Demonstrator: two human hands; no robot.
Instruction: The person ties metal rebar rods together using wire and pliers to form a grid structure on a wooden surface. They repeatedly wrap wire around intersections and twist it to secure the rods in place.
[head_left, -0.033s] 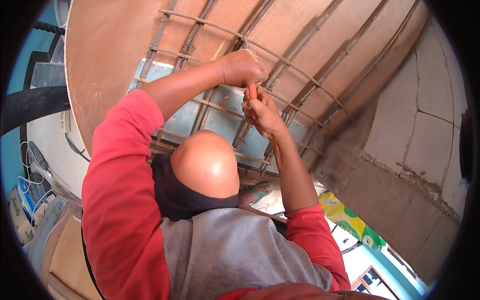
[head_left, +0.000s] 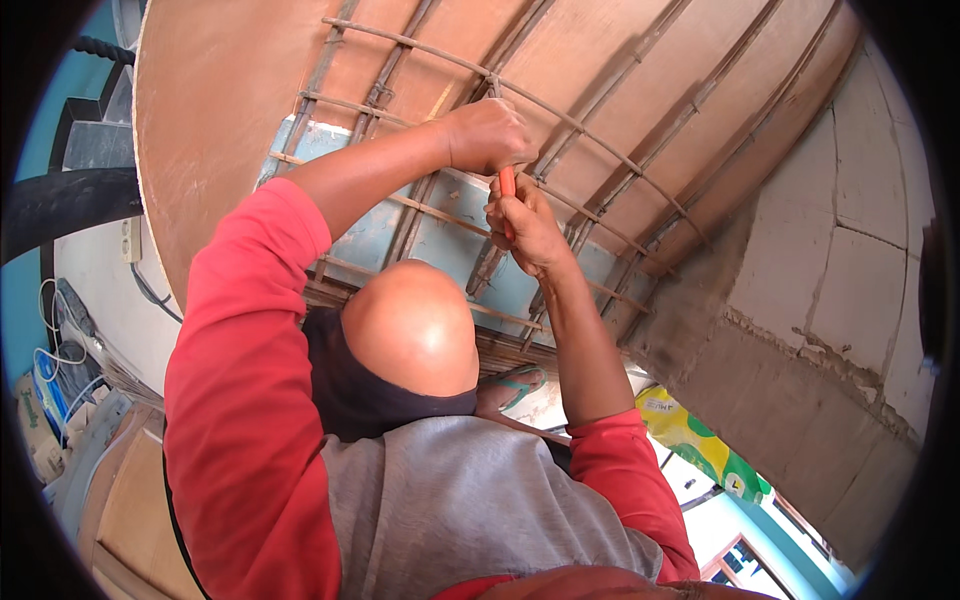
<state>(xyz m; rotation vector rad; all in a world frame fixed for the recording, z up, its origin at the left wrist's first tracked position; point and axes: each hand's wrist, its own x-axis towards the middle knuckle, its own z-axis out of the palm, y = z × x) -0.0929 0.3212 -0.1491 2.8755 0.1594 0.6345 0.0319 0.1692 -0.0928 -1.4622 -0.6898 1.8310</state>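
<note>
My left hand (head_left: 488,135) is a closed fist around the upper part of an orange-handled tool (head_left: 508,187). Just below it, my right hand (head_left: 524,226) wraps the orange handle. A short grey metal end shows above the left fist, by a crossing of steel bars. The tool's head is mostly hidden, so its exact kind cannot be made out. Both hands are in front of a grid of rusty reinforcing bars (head_left: 575,126), with long bars running slantwise and thinner bars tied across them.
Behind the bars curves a brown wooden panel (head_left: 215,110); a pale blue sheet (head_left: 455,235) lies lower. At right stands a grey block wall (head_left: 800,270). My bent knee (head_left: 412,325) is close below my hands. Cables (head_left: 60,365) lie at left; a yellow-green sack (head_left: 690,430) is lower right.
</note>
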